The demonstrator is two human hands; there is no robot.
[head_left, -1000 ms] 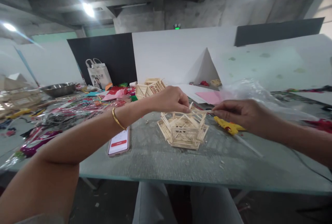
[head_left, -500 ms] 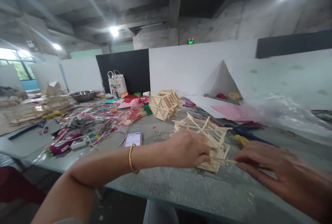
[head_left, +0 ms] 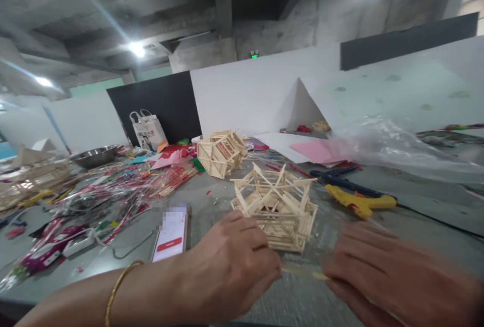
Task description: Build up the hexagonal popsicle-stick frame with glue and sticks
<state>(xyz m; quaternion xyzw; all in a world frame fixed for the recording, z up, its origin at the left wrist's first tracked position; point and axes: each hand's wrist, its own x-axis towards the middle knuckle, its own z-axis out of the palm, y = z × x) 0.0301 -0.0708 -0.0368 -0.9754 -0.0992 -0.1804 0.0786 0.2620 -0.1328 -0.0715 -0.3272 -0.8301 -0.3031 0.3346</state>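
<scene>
Fingers closed, my left hand (head_left: 234, 264) is in front of a hexagonal stick frame (head_left: 276, 206) built from thin pale wooden sticks. My right hand (head_left: 397, 271), blurred by motion, is closed at the right. Between the two hands runs a thin wooden stick (head_left: 319, 276), smeared, with an end at each hand's fingertips. Whether it is one piece or two parts I cannot tell. The frame stands on the table just beyond my hands, its top sticks crossing like a star, and neither hand clearly grips it.
Right of the frame lies a yellow and blue glue gun (head_left: 359, 201) with a black cord. A phone (head_left: 172, 236) rests left of my left hand. Behind stands another stick lantern frame (head_left: 221, 153). Plastic-wrapped sticks (head_left: 172, 180), pink paper (head_left: 315, 150) and clear plastic film (head_left: 393, 140) lie around.
My left hand has come away from the stick frame, toward me. Both hands now have the stick between them in front of the frame. The view has turned right, and the phone's screen looks different.
</scene>
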